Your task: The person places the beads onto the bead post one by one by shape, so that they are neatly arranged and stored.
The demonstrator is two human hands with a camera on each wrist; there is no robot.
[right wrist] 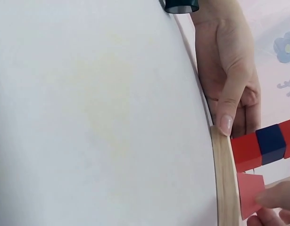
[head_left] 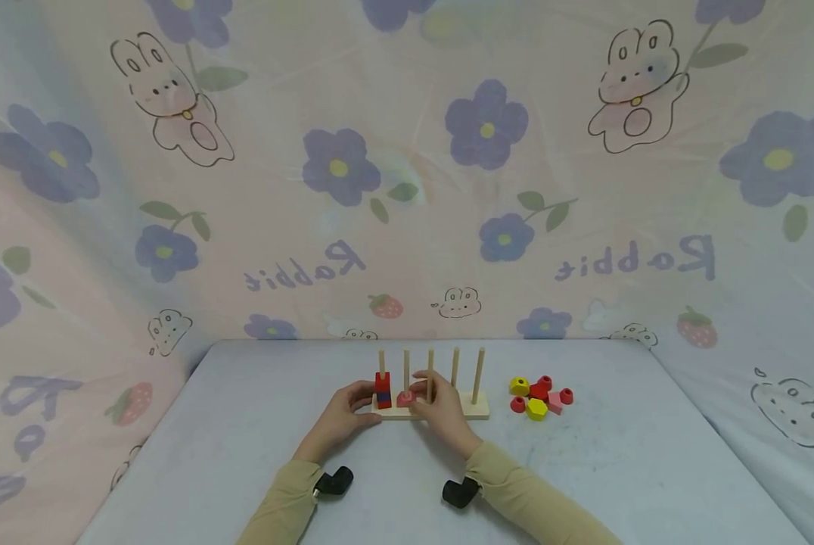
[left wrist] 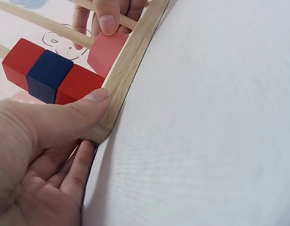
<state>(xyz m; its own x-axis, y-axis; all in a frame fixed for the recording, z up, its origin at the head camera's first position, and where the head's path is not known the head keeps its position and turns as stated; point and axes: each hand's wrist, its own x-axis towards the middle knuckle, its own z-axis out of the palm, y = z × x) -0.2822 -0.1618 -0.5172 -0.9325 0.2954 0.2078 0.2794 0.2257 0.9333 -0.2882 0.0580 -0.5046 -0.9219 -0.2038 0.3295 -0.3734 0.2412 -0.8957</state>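
Head view: a pink block (head_left: 404, 402) is seen threaded on the second peg (head_left: 407, 367) from the left of a wooden stand (head_left: 476, 409), down at its base. The block is touched by the thumb of the right hand (head_left: 444, 409); the fingers of that hand are spread, the forefinger being held apart from the thumb near the peg. The left end of the stand's base is gripped between the thumb and fingers of the left hand (head_left: 342, 415). Just beside the pink block, a stack (head_left: 383, 390) of red, blue and red blocks is carried on the leftmost peg. To the right of the stand, loose pieces (head_left: 538, 390) in red, yellow and pink are gathered on the white table (head_left: 652, 469). Beige sleeves (head_left: 281, 499) are worn, and a black device (head_left: 335, 481) is fastened at each wrist. Behind the table, a cloth (head_left: 407, 235) is hung, printed with rabbits, strawberries and purple flowers.
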